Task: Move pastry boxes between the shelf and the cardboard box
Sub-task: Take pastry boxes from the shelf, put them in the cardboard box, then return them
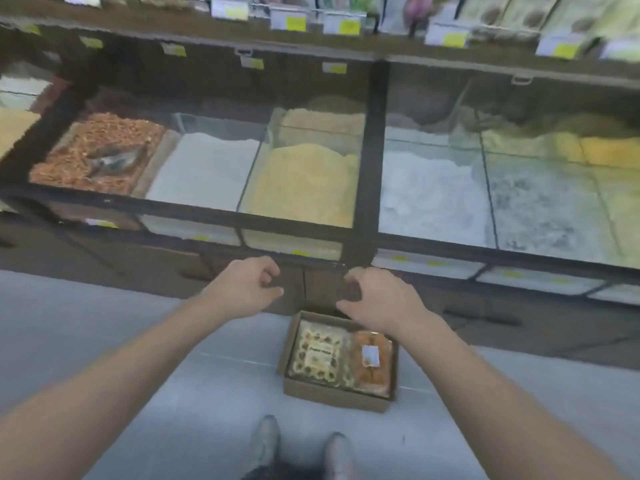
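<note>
Standing along the top from 9 to 3 o'clock, the shelf (374,216) holds glass-covered bins. On the floor (104,327) at 6 o'clock sits the cardboard box (332,393) with two pastry boxes (320,355) inside. Left hand (247,289) and right hand (381,303) hover above, each grip loosely curled, holding nothing.

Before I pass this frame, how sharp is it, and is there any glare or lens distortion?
Head view: soft all over with motion smear, worst on the top shelf's price tags; the glass bin lids carry pale glare; the wide lens bows the shelf edges; both hands and the cardboard box stay legible, though its labels can't be read.
</note>
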